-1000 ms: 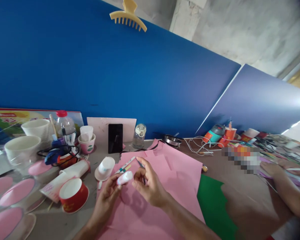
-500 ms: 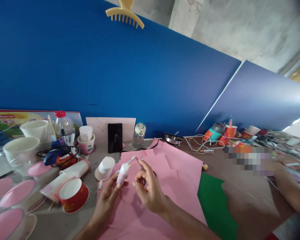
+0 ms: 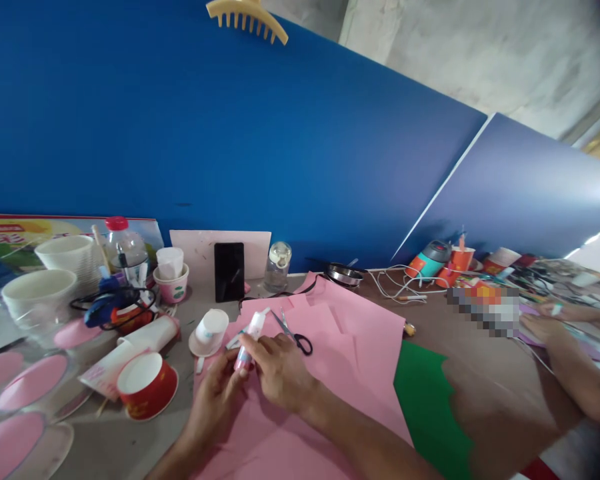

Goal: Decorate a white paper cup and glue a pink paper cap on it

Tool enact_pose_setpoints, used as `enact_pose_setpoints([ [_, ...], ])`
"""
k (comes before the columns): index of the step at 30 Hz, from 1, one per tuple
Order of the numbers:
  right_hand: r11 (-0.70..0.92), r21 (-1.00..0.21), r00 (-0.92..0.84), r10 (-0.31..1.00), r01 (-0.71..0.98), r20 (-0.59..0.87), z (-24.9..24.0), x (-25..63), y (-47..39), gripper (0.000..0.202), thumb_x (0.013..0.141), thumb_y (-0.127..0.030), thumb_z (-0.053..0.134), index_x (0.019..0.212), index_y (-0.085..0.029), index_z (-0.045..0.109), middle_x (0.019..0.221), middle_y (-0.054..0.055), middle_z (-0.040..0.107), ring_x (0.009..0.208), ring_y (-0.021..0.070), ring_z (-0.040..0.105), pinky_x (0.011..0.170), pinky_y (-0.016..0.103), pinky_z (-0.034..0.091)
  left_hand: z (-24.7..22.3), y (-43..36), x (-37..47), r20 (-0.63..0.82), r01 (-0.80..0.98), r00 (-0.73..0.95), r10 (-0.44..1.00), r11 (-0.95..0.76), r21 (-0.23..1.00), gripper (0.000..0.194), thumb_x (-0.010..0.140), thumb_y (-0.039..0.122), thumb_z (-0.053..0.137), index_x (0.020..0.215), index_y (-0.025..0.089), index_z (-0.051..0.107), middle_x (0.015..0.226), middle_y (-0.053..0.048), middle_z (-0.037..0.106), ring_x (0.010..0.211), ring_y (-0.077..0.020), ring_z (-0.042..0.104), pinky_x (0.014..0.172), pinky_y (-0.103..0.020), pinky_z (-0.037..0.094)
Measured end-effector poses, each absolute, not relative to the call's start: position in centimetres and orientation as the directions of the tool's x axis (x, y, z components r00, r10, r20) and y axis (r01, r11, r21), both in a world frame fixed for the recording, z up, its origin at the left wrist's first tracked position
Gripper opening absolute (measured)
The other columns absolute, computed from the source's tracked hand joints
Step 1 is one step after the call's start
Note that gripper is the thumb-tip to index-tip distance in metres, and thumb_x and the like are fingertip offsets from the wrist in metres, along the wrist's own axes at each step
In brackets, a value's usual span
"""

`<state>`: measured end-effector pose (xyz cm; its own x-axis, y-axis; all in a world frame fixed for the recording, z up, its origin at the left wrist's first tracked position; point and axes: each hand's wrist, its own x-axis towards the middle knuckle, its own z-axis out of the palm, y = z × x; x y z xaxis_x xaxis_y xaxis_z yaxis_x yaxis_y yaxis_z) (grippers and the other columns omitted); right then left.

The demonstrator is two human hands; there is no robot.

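A small white and pink bottle (image 3: 255, 327) is held upright at a tilt above the pink paper sheets (image 3: 340, 393). My left hand (image 3: 221, 383) is wrapped round its lower part. The thumb and fingers of my right hand (image 3: 280, 370) press on the bottle from the right side. Just beyond my right hand, scissors with black handles (image 3: 304, 344) lie on the paper. A white paper cup (image 3: 212, 328) stands to the left of the bottle.
A red paper bowl (image 3: 147, 387), stacked white cups (image 3: 40, 293) and a blue glue gun (image 3: 105, 310) are on the left. Behind stand a black phone (image 3: 229, 272) and a glass jar (image 3: 278, 267). Green paper (image 3: 430, 400) lies right; another person's arms (image 3: 570, 353) are at far right.
My right hand has moved left onto the bottle, which it did not touch before. The scissors' handles are now uncovered. The view has shifted slightly.
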<state>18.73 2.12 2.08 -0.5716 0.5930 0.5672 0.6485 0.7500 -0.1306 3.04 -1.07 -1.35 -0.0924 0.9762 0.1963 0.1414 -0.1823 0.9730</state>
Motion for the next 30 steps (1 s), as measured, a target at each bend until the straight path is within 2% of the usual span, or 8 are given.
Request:
enact_pose_setpoints([
  [3,0.712,-0.292,-0.457,0.656,0.638,0.601,2.3,19.5,2.5,0.035,0.089,-0.017,0.048,0.122,-0.016,0.058,0.075,0.006,0.069,0.062,0.0207,0.061,0.062,0.032,0.044,-1.4,-1.5,2.8,0.329,0.305,0.038,0.944,-0.324,0.895,0.030,0.090,0.039,0.054,0.106,0.018,0.067,0.098,-0.012,0.075,0.090,-0.0265,0.070,0.080,-0.038,0.057],
  [5,0.622,-0.523,-0.268,0.754,0.583,0.599,2.7,20.2,3.0,0.029,0.091,-0.022,0.047,0.117,-0.017,0.060,0.068,0.004,0.065,0.059,0.0187,0.058,0.059,0.029,0.044,-1.4,-2.1,3.0,0.421,0.410,0.210,0.882,-0.470,0.781,0.024,0.091,0.030,0.051,0.106,0.019,0.068,0.098,-0.012,0.074,0.090,-0.0253,0.070,0.079,-0.037,0.057],
  [8,0.414,-0.865,-0.062,0.908,0.283,0.415,3.5,21.3,4.0,0.026,0.094,-0.037,0.049,0.105,-0.018,0.062,0.059,-0.001,0.057,0.051,0.0142,0.052,0.050,0.025,0.042,-1.3,-2.8,3.5,0.461,0.451,0.522,0.718,-0.691,0.565,0.021,0.090,0.022,0.054,0.105,0.020,0.068,0.108,-0.013,0.072,0.100,-0.0257,0.067,0.091,-0.043,0.054],
  [10,0.291,-0.951,-0.035,0.957,0.105,0.289,3.7,21.8,4.5,0.031,0.092,-0.047,0.053,0.095,-0.018,0.063,0.054,-0.004,0.051,0.045,0.0116,0.047,0.045,0.022,0.038,-1.2,-3.0,3.8,0.413,0.466,0.641,0.647,-0.756,0.460,0.027,0.088,0.023,0.058,0.114,0.020,0.066,0.118,-0.014,0.070,0.111,-0.0288,0.064,0.104,-0.052,0.046],
  [13,0.206,-0.977,-0.048,0.978,0.045,0.204,3.1,21.9,4.7,0.033,0.088,-0.051,0.056,0.084,-0.018,0.059,0.052,-0.006,0.048,0.043,0.0092,0.042,0.043,0.021,0.034,-1.0,-3.0,4.0,0.293,0.496,0.733,0.614,-0.777,0.387,0.044,0.087,0.032,0.064,0.128,0.019,0.061,0.136,-0.017,0.062,0.128,-0.0344,0.054,0.111,-0.058,0.040],
  [19,0.266,-0.932,-0.099,0.964,0.245,0.249,0.2,21.0,3.0,0.024,0.088,-0.038,0.057,0.073,-0.020,0.052,0.058,-0.002,0.056,0.051,0.0122,0.051,0.050,0.024,0.045,0.3,-2.9,4.3,0.005,0.590,0.764,0.645,-0.703,0.397,0.058,0.082,0.023,0.068,0.137,0.013,0.056,0.148,-0.021,0.049,0.137,-0.0388,0.045,0.113,-0.056,0.037],
  [25,0.533,-0.737,-0.256,0.846,0.416,0.468,-1.0,20.7,2.4,0.014,0.086,-0.029,0.056,0.092,-0.017,0.059,0.077,0.007,0.070,0.067,0.0192,0.067,0.062,0.028,0.056,0.4,-2.8,4.6,0.010,0.568,0.756,0.654,-0.664,0.485,0.067,0.078,0.023,0.074,0.141,0.018,0.053,0.147,-0.017,0.052,0.139,-0.0378,0.042,0.117,-0.057,0.031],
  [30,0.613,-0.651,-0.346,0.790,0.447,0.506,-1.1,20.6,2.6,0.015,0.086,-0.026,0.055,0.098,-0.018,0.059,0.078,0.007,0.072,0.070,0.0204,0.068,0.068,0.030,0.056,0.4,-2.7,4.7,0.006,0.564,0.751,0.660,-0.647,0.513,0.069,0.076,0.021,0.075,0.141,0.020,0.053,0.149,-0.014,0.052,0.140,-0.0350,0.041,0.118,-0.053,0.031],
])
